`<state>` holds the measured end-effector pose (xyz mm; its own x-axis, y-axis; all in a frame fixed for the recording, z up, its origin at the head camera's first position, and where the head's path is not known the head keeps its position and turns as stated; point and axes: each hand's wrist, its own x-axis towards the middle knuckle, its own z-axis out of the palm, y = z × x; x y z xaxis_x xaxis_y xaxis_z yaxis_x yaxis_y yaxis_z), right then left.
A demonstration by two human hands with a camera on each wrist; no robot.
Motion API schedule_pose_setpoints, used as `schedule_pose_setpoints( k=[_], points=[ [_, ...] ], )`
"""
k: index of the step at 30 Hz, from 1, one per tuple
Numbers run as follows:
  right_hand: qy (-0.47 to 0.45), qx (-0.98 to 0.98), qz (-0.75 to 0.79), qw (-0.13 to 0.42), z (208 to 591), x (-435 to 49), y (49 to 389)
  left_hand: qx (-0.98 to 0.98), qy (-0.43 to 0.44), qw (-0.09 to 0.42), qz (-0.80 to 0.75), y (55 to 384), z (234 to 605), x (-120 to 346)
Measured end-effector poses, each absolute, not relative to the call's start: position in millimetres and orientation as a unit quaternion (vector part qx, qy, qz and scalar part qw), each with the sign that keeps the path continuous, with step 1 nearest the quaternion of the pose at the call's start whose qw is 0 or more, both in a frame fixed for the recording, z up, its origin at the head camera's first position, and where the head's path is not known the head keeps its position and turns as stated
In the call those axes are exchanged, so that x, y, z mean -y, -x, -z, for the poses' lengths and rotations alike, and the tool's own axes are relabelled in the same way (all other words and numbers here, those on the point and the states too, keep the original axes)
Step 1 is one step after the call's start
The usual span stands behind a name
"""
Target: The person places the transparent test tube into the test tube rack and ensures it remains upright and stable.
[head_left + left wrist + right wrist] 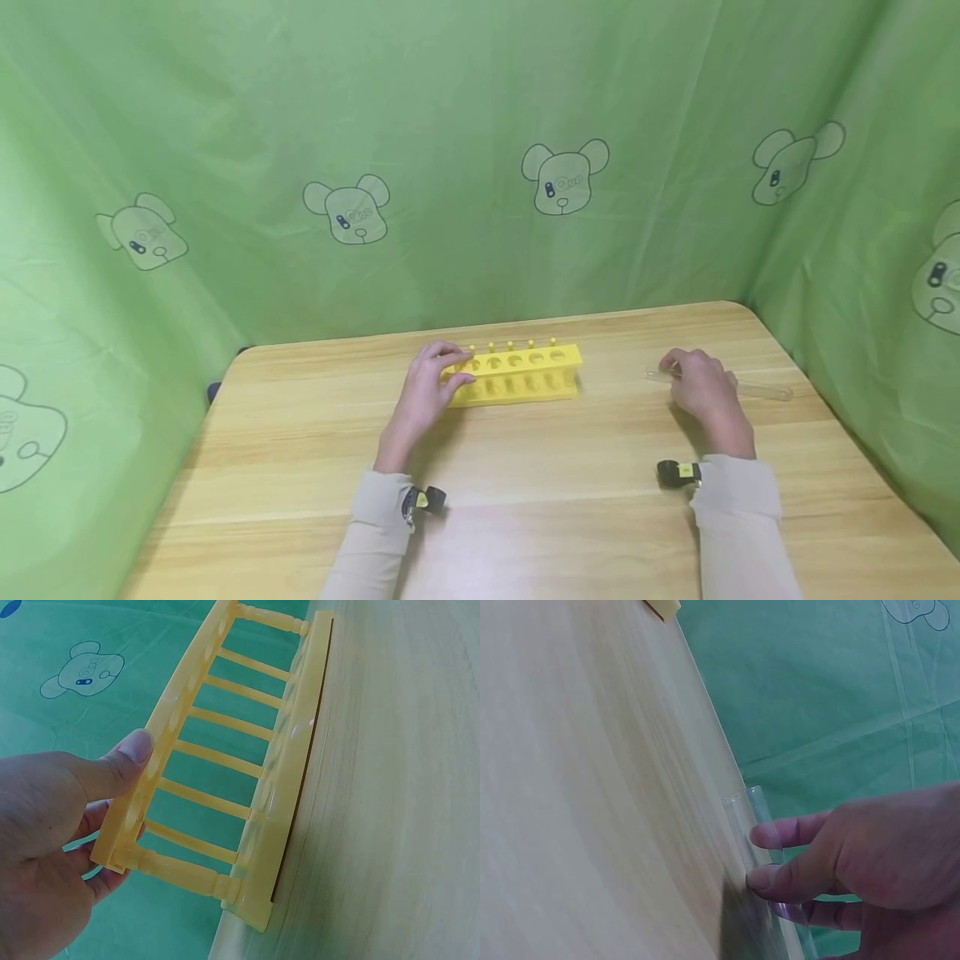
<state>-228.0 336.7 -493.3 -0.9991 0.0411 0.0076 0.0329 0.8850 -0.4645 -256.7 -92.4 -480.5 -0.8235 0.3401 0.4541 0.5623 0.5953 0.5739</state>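
A yellow test tube rack (525,369) stands on the table, with a row of round holes along its top bar and short pegs behind. My left hand (426,390) grips the left end of that top bar. In the left wrist view the thumb (136,747) lies on one side of the bar and the fingers show behind it. To the right, a clear glass test tube (765,390) lies low over the table, pointing sideways. My right hand (705,387) pinches it, and its open mouth (742,796) extends past the fingertips, towards the rack.
The wood-grain table (555,475) ends at a back edge just behind the rack. Green curtains (465,267) printed with bear heads hang around the back and both sides. A small black camera (675,473) sits on the right wrist, another on the left.
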Motion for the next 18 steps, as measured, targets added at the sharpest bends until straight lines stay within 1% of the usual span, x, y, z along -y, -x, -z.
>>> schedule_pose_setpoints(
  k=[18],
  points=[
    [0.025, 0.971, -0.239, 0.004, 487.1, -335.7, 226.7, 0.877, 0.26, 0.161, 0.371, 254.8, 478.6, 91.3]
  ],
)
